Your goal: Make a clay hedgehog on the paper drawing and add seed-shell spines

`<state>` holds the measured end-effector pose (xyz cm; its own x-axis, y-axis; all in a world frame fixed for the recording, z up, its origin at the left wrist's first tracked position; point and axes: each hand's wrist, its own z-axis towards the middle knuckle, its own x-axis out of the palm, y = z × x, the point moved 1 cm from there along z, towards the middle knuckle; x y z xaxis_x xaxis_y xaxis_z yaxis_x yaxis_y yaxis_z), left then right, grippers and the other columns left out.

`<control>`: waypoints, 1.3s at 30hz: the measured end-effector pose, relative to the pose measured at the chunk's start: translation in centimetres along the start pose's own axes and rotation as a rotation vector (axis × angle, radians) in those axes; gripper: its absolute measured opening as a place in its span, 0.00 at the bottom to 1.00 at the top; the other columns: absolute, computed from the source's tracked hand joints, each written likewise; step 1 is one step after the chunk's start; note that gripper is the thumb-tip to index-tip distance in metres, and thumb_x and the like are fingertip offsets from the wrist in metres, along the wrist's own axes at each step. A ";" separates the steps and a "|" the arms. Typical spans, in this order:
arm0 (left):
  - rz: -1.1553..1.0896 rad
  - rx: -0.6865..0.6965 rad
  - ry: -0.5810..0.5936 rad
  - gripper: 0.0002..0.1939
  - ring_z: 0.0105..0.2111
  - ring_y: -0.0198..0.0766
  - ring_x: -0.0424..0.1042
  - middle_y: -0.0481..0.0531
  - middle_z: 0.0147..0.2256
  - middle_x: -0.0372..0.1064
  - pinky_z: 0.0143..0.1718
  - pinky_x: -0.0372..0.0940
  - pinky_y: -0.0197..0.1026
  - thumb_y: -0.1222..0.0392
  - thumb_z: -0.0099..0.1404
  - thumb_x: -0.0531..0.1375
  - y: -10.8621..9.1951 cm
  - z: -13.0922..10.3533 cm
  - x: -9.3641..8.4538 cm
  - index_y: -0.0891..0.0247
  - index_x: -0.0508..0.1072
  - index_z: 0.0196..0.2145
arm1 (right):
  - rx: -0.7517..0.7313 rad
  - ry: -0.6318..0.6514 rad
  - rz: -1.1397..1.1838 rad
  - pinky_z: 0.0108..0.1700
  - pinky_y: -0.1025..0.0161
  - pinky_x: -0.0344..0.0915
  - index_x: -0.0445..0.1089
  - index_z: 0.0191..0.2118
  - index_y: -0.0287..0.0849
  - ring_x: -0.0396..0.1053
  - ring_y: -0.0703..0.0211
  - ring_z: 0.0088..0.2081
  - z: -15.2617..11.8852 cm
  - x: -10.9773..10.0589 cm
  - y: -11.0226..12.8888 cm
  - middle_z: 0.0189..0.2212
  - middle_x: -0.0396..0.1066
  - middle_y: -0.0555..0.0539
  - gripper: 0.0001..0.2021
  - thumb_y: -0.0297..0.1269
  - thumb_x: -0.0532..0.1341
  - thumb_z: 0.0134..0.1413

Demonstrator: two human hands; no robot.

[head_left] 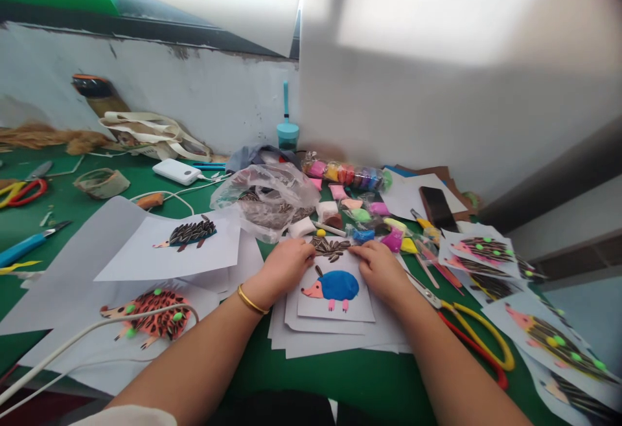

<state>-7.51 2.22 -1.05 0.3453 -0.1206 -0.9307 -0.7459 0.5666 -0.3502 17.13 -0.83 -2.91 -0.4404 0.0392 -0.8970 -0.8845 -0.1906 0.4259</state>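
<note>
A white sheet of paper (311, 308) lies before me on a stack of sheets. On it is a clay hedgehog (339, 285) with a blue body, pink face and pink feet. One sunflower seed (319, 270) stands at its upper left edge. Above the hedgehog is a small pile of sunflower seeds (331, 246). My left hand (287, 267) is closed at the pile's left edge, fingertips together; what they hold is hidden. At the pile's right edge my right hand (380, 269) has curled fingers, index and thumb near the seeds; anything between them is too small to name.
Scissors (454, 313) lie right of the sheets. Behind are a plastic bag of seeds (267, 209), several clay packets (360, 215) and a phone (437, 208). Finished-looking hedgehog pictures (558, 338) lie at right; a seeded hedgehog (150, 314) lies left under a white cable (97, 327).
</note>
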 end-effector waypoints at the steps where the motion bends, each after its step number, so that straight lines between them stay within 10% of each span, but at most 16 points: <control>1: -0.003 -0.004 -0.015 0.06 0.39 0.45 0.71 0.54 0.37 0.71 0.39 0.62 0.43 0.62 0.65 0.60 0.0 0.0 0.0 0.60 0.77 0.38 | -0.001 -0.003 0.007 0.53 0.55 0.62 0.75 0.51 0.43 0.67 0.51 0.47 0.0 -0.1 -0.1 0.43 0.72 0.43 0.21 0.24 0.55 0.54; 8: -0.098 0.154 0.070 0.06 0.38 0.42 0.71 0.51 0.36 0.70 0.38 0.62 0.41 0.61 0.64 0.62 -0.2 0.3 0.6 0.54 0.80 0.38 | -0.028 0.060 0.075 0.50 0.57 0.62 0.77 0.39 0.45 0.67 0.52 0.45 -0.1 -0.3 0.0 0.39 0.72 0.45 0.07 0.34 0.62 0.57; 26: -0.108 -0.023 -0.166 0.02 0.36 0.42 0.72 0.50 0.34 0.73 0.37 0.64 0.41 0.61 0.63 0.64 -0.8 0.5 0.4 0.60 0.76 0.35 | 0.039 0.088 -0.001 0.39 0.61 0.57 0.72 0.33 0.43 0.67 0.54 0.37 0.0 -0.3 0.0 0.33 0.73 0.46 0.04 0.32 0.60 0.57; 33: -0.432 0.077 -0.244 0.12 0.43 0.41 0.73 0.53 0.41 0.75 0.46 0.67 0.43 0.69 0.66 0.57 -1.0 0.5 1.1 0.60 0.77 0.43 | -0.002 -0.001 0.081 0.42 0.58 0.61 0.74 0.34 0.43 0.68 0.52 0.39 -0.1 -0.6 0.3 0.35 0.74 0.44 0.06 0.32 0.58 0.57; 39: -0.864 -0.051 -0.139 0.17 0.29 0.36 0.72 0.46 0.29 0.72 0.34 0.67 0.39 0.63 0.62 0.61 -2.4 0.1 1.4 0.60 0.69 0.50 | -0.212 -0.015 0.451 0.39 0.60 0.65 0.74 0.45 0.45 0.71 0.54 0.39 -0.9 -0.7 2.8 0.38 0.75 0.46 0.11 0.37 0.59 0.59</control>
<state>-5.17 0.75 -1.51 0.8651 -0.3883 -0.3176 -0.2147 0.2857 -0.9340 15.07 -2.25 -1.22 -0.7756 -0.0788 -0.6262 -0.5552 -0.3867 0.7363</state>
